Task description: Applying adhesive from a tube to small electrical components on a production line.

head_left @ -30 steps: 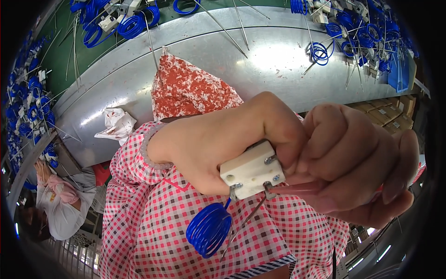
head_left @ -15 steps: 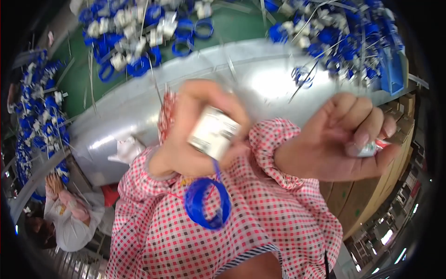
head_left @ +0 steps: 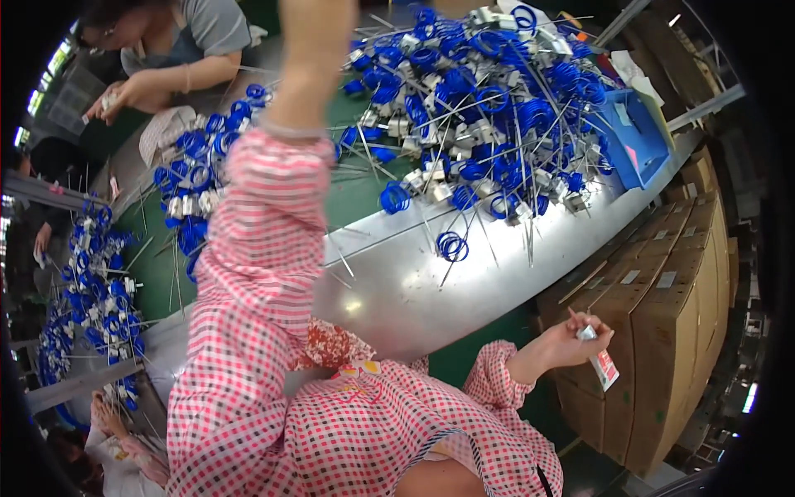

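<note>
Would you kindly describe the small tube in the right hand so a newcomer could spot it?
Start at the cardboard boxes below the metal table edge. Before them, the right hand pinches a small tube, white and red, unlike the blue wire coils on the table.

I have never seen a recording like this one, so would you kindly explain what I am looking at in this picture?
This is one view from a wide fisheye camera worn on a person's head, looking down, so straight edges bend. There is no machine: the arms in red checked sleeves are the wearer's own. The left arm stretches up over the table, and its hand is cut off at the top edge. The right hand, low beside stacked cardboard boxes, holds a small white and red tube. On the green table with a metal rim lie heaps of blue wire coils with white connectors. Another person works opposite.
</note>
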The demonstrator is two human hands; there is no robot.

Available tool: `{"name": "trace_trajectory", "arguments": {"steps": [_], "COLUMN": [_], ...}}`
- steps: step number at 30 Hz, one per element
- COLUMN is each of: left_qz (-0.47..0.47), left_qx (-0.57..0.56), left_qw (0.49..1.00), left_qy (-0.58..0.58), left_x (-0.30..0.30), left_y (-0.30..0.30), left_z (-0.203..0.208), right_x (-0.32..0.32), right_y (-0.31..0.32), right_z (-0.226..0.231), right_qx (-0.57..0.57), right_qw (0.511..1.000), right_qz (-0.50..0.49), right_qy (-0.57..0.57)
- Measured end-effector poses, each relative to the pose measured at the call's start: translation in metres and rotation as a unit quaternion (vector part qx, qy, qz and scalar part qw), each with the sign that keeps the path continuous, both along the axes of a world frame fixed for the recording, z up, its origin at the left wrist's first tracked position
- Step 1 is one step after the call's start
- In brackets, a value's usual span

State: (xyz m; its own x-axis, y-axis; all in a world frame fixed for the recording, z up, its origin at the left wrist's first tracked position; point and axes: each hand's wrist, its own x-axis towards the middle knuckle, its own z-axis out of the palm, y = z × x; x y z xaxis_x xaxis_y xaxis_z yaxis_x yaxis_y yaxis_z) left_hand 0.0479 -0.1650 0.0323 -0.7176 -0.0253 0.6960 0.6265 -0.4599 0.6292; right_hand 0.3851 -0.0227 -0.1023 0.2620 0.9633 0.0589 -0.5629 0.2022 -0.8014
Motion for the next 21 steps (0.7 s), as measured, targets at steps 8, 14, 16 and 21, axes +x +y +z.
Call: {"name": "trace_trajectory", "arguments": {"steps": [8,14,16,21], "left_qz": [-0.232,-0.302,-0.313,-0.338], "left_qx": [-0.022,-0.055,-0.053,-0.058], "left_qw": [0.954,0.932,0.930,0.921], "left_qy": [0.188,0.191,0.185,0.187], "left_x": [0.074,0.097,0.097,0.094], "left_y": [0.011,-0.030,-0.037,-0.050], "left_z": [-0.031,-0.012,-0.009,-0.010], "right_x": [0.005,-0.011,-0.017,-0.017], "right_y": [0.010,0.006,0.000,-0.003], "right_z": [-0.002,-0.002,0.000,0.002], "right_qx": [-0.001,0.016,0.020,0.033], "right_qw": [0.997,1.000,1.000,0.999], "right_qz": [-0.076,-0.024,-0.019,-0.017], "right_qy": [-0.016,-0.009,-0.011,-0.025]}}
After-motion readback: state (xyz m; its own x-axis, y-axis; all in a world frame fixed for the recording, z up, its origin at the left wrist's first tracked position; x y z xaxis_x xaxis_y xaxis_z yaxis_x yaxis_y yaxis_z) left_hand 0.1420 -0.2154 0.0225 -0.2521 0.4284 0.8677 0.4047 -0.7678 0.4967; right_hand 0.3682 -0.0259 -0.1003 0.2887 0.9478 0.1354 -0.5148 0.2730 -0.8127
